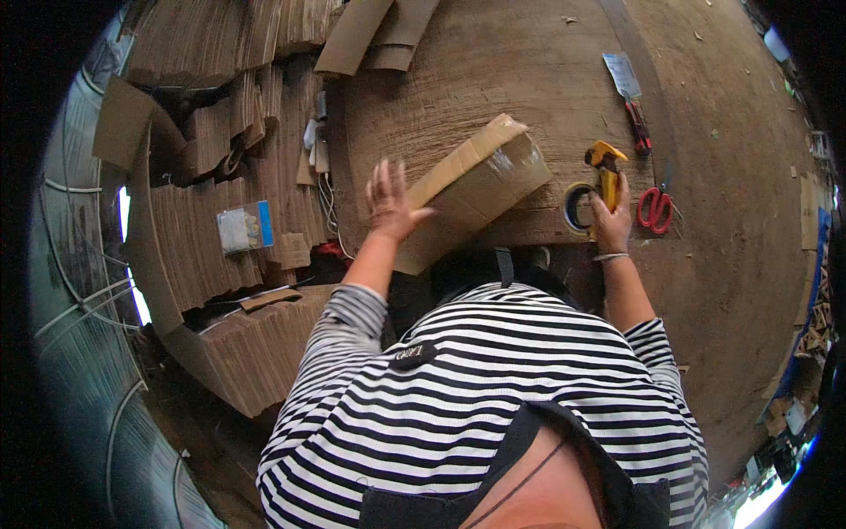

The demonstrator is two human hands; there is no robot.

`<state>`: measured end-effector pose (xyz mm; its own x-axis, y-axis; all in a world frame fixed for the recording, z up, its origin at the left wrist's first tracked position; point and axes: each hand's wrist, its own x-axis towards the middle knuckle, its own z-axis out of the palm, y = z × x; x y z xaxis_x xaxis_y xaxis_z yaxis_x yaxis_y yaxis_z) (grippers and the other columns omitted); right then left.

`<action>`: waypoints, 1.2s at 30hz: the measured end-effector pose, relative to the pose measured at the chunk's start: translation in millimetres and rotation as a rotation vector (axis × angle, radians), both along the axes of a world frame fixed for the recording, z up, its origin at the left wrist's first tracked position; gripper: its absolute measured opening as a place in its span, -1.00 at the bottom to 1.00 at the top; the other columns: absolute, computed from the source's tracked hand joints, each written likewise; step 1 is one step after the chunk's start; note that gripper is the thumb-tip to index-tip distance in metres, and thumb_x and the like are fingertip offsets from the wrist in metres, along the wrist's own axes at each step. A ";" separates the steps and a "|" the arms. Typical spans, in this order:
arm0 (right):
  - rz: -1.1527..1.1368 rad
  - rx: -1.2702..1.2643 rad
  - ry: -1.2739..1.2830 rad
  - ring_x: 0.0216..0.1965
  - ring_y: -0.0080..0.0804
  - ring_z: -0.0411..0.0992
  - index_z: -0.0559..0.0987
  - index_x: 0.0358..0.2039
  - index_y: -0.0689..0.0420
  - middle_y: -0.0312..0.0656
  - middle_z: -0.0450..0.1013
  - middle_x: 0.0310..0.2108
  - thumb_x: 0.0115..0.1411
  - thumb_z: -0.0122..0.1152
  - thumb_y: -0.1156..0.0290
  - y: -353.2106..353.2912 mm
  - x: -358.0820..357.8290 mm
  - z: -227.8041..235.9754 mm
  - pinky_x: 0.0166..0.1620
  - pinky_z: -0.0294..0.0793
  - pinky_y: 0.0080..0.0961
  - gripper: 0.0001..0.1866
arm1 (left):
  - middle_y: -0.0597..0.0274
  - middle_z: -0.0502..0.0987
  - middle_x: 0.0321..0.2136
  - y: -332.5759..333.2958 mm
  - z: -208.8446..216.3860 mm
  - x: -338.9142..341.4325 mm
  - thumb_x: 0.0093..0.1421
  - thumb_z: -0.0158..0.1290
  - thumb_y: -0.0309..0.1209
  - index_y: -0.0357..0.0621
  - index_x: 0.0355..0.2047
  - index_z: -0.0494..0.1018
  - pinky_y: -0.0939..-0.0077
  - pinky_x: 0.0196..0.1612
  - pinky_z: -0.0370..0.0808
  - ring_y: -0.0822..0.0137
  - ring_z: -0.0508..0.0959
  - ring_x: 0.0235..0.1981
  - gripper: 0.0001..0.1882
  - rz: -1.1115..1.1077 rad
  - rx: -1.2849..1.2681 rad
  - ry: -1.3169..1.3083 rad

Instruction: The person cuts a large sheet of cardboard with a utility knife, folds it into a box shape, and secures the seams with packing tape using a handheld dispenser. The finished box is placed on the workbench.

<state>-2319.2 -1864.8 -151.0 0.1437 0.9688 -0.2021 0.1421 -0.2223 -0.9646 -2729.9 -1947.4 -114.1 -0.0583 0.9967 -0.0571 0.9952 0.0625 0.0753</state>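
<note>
A long, closed cardboard box point(476, 196) lies slantwise on the wooden table in front of me, its far right end wrapped in shiny clear tape. At its near left end is my left hand point(390, 210), open with the fingers spread and slightly blurred; whether it touches the cardboard I cannot tell. My right hand point(613, 219) is closed round the handle of a yellow and black tape dispenser point(606, 160), to the right of the box. A roll of tape point(576, 210) shows beside that hand.
Red-handled scissors point(654, 210) lie just right of my right hand, with a red and black utility knife point(637, 128) beyond them. Stacked flat cardboard point(211, 229) fills the left side, a plastic packet point(245, 227) on it. Curved cardboard pieces point(354, 35) lie at the far edge.
</note>
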 end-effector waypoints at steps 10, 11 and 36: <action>0.062 0.043 0.119 0.15 -0.15 0.35 0.19 0.30 0.05 -0.03 0.32 0.17 0.05 0.33 0.28 21.9 -125.0 -12.1 0.15 0.33 -0.31 -0.18 | -0.03 0.45 0.07 -144.2 -25.4 -47.0 0.14 0.15 -0.20 -0.13 0.15 0.34 0.23 0.11 0.41 -0.02 0.46 0.07 -0.41 0.290 -0.206 -0.283; 0.141 0.263 0.045 0.13 -0.11 0.36 0.19 0.30 0.00 -0.03 0.33 0.17 0.03 0.34 0.26 50.1 -132.5 -24.0 0.13 0.34 -0.28 -0.18 | -0.09 0.46 0.05 -142.3 -24.6 -17.4 0.18 0.13 -0.17 -0.15 0.17 0.30 0.18 0.08 0.42 -0.05 0.48 0.04 -0.40 0.362 -0.171 -0.269; -0.143 0.133 0.035 0.20 -0.31 0.30 0.15 0.35 0.08 -0.10 0.27 0.22 0.05 0.28 0.59 -54.4 72.6 57.6 0.23 0.28 -0.39 -0.15 | 0.21 0.37 0.18 215.6 -15.0 71.7 0.05 0.24 0.00 0.19 0.30 0.18 0.24 0.21 0.32 0.17 0.34 0.20 -0.17 -0.230 -0.327 0.026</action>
<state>-2246.6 -1919.2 -93.4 0.2772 0.9574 -0.0807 0.0837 -0.1077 -0.9907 -2658.3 -1731.7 -129.1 0.1590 0.9133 -0.3749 0.9873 -0.1461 0.0626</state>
